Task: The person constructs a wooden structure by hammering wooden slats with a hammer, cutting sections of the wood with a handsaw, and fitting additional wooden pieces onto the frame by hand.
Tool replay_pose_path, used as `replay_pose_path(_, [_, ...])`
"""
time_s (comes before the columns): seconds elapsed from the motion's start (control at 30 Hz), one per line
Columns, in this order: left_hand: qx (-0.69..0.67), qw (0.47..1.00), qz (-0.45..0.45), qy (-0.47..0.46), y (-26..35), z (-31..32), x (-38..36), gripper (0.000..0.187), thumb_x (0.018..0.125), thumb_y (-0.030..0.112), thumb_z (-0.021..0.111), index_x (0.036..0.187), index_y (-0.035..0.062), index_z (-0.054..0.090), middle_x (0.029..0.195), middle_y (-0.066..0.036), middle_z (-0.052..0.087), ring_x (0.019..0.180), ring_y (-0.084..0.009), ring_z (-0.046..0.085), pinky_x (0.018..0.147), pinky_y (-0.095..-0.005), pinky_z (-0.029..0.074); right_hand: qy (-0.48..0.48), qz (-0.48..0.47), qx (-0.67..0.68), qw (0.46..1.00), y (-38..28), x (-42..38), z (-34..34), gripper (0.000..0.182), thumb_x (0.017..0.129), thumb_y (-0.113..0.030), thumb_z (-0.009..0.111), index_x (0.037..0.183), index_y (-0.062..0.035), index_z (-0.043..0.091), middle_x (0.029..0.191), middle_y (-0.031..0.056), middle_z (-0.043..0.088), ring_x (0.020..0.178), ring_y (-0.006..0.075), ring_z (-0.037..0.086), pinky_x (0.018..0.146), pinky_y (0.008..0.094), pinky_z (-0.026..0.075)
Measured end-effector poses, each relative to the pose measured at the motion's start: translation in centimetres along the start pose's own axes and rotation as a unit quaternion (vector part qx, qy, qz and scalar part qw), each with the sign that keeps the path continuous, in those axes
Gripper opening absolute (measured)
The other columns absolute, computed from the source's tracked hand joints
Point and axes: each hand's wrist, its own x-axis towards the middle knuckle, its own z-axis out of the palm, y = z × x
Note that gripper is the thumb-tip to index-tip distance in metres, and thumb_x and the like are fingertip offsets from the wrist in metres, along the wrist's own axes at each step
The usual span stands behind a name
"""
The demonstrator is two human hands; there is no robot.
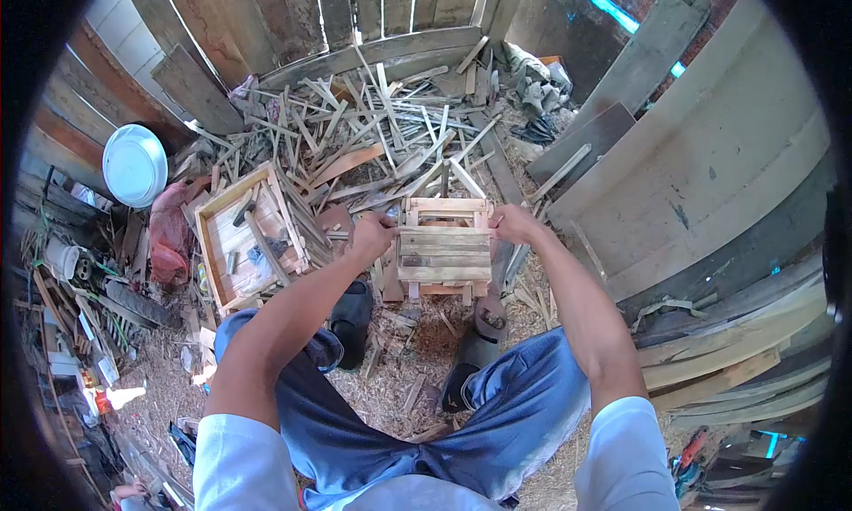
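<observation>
Between my knees is a small slatted wooden stool [444, 255], with pale slats across its top and short ends of wood below. My left hand [374, 234] is closed at its upper left edge. At the upper right corner, my right hand [513, 224] grips the frame with bent fingers. Both arms reach forward, and the stool sits above the ground near my feet. Left of it lies a shallow wooden tray [210, 267] holding a hammer [246, 206] and a few small items.
Loose wood strips [373, 129] are heaped ahead, against a plank wall [266, 23]. A white basin [135, 165] and a reddish sack [170, 236] stand at the left. Large boards [701, 165] lean on the right. Sawdust and scraps cover the floor.
</observation>
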Motion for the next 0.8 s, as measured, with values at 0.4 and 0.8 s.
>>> replay_pose_path(0.4, [-0.001, 0.999, -0.035, -0.015, 1.3, -0.2, -0.3, 0.014, 0.081, 0.006, 0.076, 0.088, -0.002, 0.066, 0.076, -0.008, 0.068, 0.06, -0.0137, 0.065, 0.05, -0.029, 0.054, -0.004, -0.051, 0.012, 0.999, 0.4, -0.1, 0.3, 0.027, 0.072, -0.011, 0.067, 0.098, -0.004, 0.067, 0.094, 0.0149, 0.071, 0.092, 0.0303, 0.068, 0.081, 0.0376, 0.053])
replay_pose_path(0.8, [-0.027, 1.0, -0.009, 0.009, 0.4, 0.2, -0.2, 0.017, 0.074, 0.016, 0.079, 0.081, 0.0037, 0.069, 0.07, -0.009, 0.07, 0.058, -0.0169, 0.067, 0.056, -0.0328, 0.054, 0.024, -0.049, 0.039, 0.998, 0.0, -0.7, 0.4, 0.027, 0.066, -0.014, 0.07, 0.091, -0.0033, 0.068, 0.09, 0.019, 0.07, 0.09, 0.0345, 0.068, 0.08, 0.0405, 0.053])
